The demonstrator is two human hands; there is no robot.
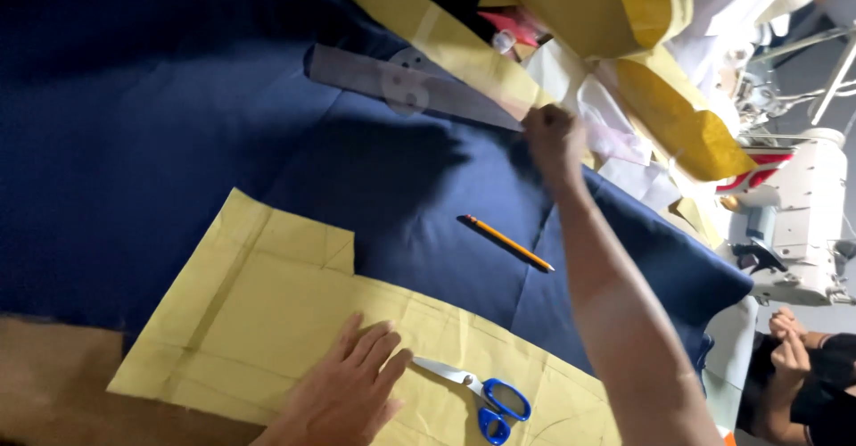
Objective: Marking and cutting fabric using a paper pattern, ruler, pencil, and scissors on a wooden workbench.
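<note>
Hands first: the left hand (pixel 343 388) lies flat and open, fingers spread, on a yellow paper pattern (pixel 267 317), and it presses the paper down on the dark blue cloth (pixel 134 125). The right hand (pixel 553 138) is far out, the arm almost straight, and its fingers are closed at the end of a clear plastic ruler (pixel 406 85), just where a strip of yellow paper (pixel 446 40) crosses the edge of the cloth. I cannot tell if the fingers pinch the ruler or the thin paper beside it.

As a judgement of the work: the pattern is already placed on the cloth, but the cloth around it looks whole and uncut, and I see no drawn line on it. So the marking and the cutting seem to be left.

Blue-handled scissors (pixel 486 397) lie shut on the pattern, just beside the left fingertips. A pencil (pixel 508 243) lies alone on the cloth, between both hands. More yellow paper pieces (pixel 678 116) are heaped past the ruler. A white sewing machine (pixel 794 223) stands at the right, and another person's hands (pixel 789 339) are below it.
</note>
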